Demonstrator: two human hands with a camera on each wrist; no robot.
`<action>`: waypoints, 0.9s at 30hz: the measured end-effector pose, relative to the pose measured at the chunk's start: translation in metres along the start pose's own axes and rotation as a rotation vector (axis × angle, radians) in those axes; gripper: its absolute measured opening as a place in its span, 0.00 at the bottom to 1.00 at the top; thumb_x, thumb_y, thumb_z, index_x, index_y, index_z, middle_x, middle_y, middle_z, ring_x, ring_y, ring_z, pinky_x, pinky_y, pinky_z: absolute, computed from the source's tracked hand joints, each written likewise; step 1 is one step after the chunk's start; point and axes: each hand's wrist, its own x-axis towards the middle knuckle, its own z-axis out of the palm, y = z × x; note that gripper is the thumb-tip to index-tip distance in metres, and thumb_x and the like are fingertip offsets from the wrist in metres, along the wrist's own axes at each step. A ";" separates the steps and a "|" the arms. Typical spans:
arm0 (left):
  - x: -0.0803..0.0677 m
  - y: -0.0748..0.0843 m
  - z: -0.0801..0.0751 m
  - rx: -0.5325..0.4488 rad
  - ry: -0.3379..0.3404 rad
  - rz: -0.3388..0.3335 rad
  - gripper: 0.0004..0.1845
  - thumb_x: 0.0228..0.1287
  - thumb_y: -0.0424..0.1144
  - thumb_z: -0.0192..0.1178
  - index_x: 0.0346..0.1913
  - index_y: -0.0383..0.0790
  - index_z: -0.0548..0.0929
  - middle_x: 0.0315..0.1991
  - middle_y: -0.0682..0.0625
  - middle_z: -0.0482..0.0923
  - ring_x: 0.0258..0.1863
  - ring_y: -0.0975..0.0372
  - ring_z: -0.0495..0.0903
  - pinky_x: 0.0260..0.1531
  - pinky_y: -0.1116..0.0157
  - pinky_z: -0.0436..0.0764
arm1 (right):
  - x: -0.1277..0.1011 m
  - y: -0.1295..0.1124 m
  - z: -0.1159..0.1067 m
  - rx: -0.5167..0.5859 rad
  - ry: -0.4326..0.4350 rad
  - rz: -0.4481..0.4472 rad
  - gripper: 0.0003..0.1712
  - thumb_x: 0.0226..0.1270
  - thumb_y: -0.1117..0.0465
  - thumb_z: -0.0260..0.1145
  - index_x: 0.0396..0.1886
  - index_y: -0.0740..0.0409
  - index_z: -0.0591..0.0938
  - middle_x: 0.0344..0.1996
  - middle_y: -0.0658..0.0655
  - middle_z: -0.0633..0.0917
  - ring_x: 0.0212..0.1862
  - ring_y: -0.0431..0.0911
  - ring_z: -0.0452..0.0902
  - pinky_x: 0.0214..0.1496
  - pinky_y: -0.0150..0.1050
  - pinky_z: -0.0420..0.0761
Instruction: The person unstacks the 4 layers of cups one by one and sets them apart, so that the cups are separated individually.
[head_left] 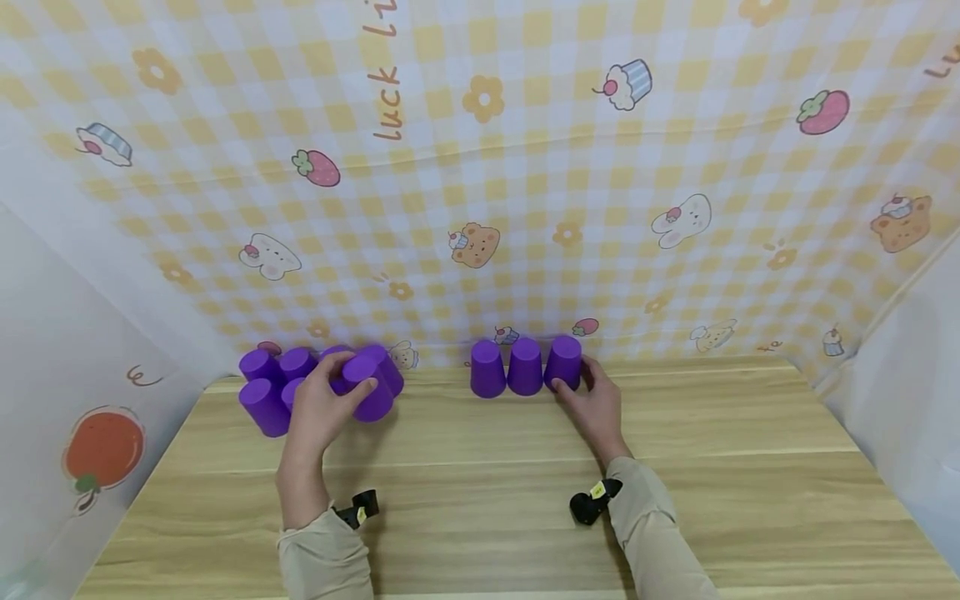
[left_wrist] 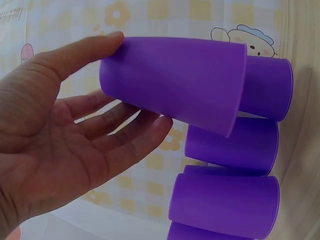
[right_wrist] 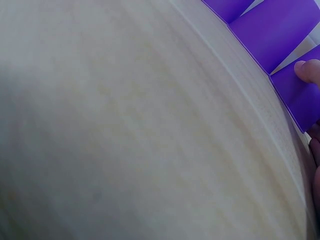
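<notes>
Three cups (head_left: 524, 367) are standing in a row on the table (head_left: 465, 483) | six or more cups (head_left: 264, 407) are bunching left, some hiding | left hand (head_left: 318, 408) is pinching one raised cup (left_wrist: 175, 82) | right hand (head_left: 597, 408) is gripping the row's right-end cup (head_left: 564, 358)

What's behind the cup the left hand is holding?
More purple cups and checked cloth show behind the held cup. It covers parts of those cups, so I can't see those.
</notes>
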 end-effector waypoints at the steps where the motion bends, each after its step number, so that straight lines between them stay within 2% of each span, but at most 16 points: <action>1: 0.000 -0.001 0.000 0.006 0.001 -0.005 0.29 0.49 0.46 0.62 0.52 0.37 0.68 0.48 0.39 0.71 0.47 0.50 0.70 0.46 0.54 0.68 | 0.000 0.000 0.000 -0.001 0.002 0.001 0.36 0.44 0.49 0.68 0.53 0.59 0.69 0.51 0.60 0.73 0.54 0.49 0.67 0.55 0.36 0.67; 7: -0.002 -0.002 -0.003 0.041 -0.004 -0.040 0.30 0.50 0.43 0.61 0.55 0.34 0.67 0.49 0.36 0.70 0.49 0.47 0.68 0.47 0.53 0.68 | 0.000 0.000 0.000 -0.007 0.001 -0.001 0.35 0.45 0.50 0.68 0.53 0.59 0.69 0.50 0.60 0.73 0.53 0.49 0.67 0.55 0.36 0.67; 16: -0.004 -0.007 -0.006 0.109 0.034 -0.046 0.28 0.48 0.38 0.62 0.53 0.30 0.69 0.46 0.33 0.71 0.47 0.45 0.70 0.46 0.53 0.68 | -0.001 -0.001 0.000 0.004 -0.003 -0.001 0.35 0.45 0.51 0.68 0.53 0.59 0.69 0.51 0.60 0.73 0.54 0.49 0.67 0.55 0.36 0.66; 27: -0.002 -0.013 -0.007 0.146 -0.031 -0.125 0.29 0.49 0.37 0.61 0.54 0.26 0.66 0.49 0.31 0.68 0.50 0.40 0.64 0.49 0.49 0.64 | 0.000 0.000 0.000 0.007 0.000 -0.011 0.35 0.45 0.50 0.68 0.53 0.60 0.69 0.50 0.60 0.73 0.53 0.49 0.67 0.55 0.36 0.66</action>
